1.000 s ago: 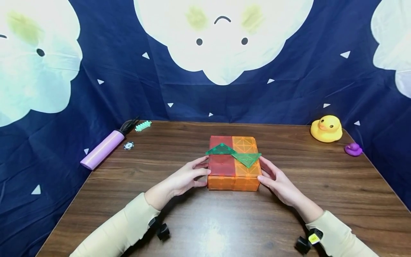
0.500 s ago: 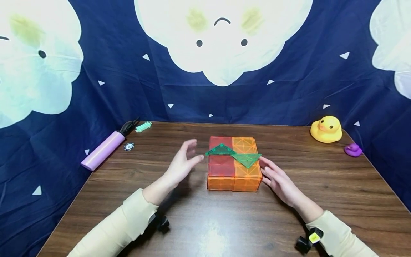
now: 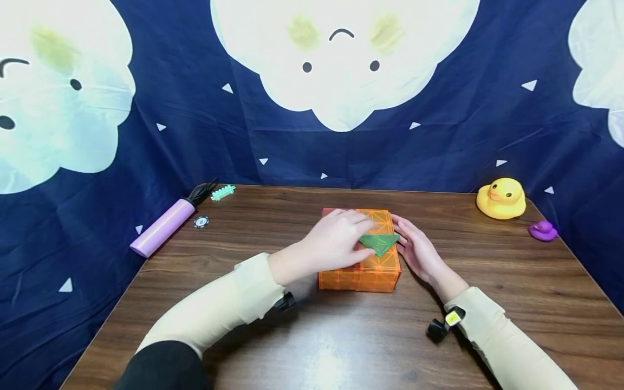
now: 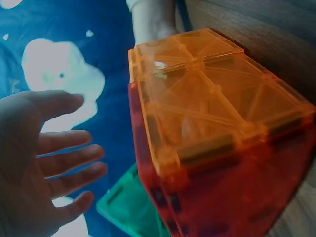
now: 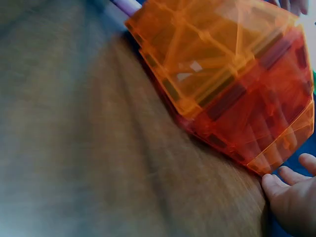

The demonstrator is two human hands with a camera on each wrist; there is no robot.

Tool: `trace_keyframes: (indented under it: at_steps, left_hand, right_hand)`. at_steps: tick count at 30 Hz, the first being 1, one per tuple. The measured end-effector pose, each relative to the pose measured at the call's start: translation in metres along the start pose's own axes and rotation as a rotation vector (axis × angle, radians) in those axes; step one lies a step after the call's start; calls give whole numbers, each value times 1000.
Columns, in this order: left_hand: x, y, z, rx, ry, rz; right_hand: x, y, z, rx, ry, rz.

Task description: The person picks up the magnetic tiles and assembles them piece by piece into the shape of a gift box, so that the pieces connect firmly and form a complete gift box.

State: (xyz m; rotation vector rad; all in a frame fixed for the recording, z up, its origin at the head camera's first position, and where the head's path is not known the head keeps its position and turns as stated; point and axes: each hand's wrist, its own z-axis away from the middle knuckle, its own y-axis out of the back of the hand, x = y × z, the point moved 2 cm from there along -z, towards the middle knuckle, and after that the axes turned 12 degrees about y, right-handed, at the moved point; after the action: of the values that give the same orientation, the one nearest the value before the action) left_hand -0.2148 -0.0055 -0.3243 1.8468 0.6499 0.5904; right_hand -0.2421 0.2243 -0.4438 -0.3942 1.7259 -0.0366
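Note:
A box of see-through magnetic tiles (image 3: 358, 280), orange and red, stands on the table. One green triangle tile (image 3: 379, 244) lies on its orange top half. My left hand (image 3: 336, 238) is over the red half, thumb and fingers spread at the near end of that triangle; a second green triangle is hidden beneath it. In the left wrist view the left fingers (image 4: 74, 158) are spread with nothing in them, and a green tile (image 4: 133, 205) shows beside the box. My right hand (image 3: 419, 252) is at the box's right side, its fingers loosely bent; in the right wrist view the thumb (image 5: 270, 185) touches a corner.
At the back left lie a lilac cylinder (image 3: 163, 227) with a black cord or strap, a mint toy piece (image 3: 223, 192) and a poker chip (image 3: 201, 222). A yellow duck (image 3: 501, 199) and a small purple duck (image 3: 543, 231) sit at the back right. A blue curtain (image 3: 292, 146) hangs behind.
My left hand has let go of the box's left side, lifted, and come right over its top. The right hand has slid farther back along the right side. The box has hardly moved.

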Motion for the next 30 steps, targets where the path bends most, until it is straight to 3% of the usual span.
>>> trace_keyframes:
  at_steps: [3, 7, 14, 24, 30]
  left_hand:
    - [9, -10, -12, -132, 25, -95]
    - [14, -18, -22, -237, 68, -159]
    - [17, -23, -33, -286, 81, -190]
    - [11, -21, -39, -260, 32, -52]
    - [-1, -17, -49, -333, 123, 174]
  right_hand:
    - [3, 1, -9, 4, 8, 12]
    - [4, -2, -17, -3, 29, 0]
    - [6, -1, -23, 13, 23, -47]
    - [8, 2, -23, 19, 6, -48]
    - [8, 1, -24, 25, 17, -68]
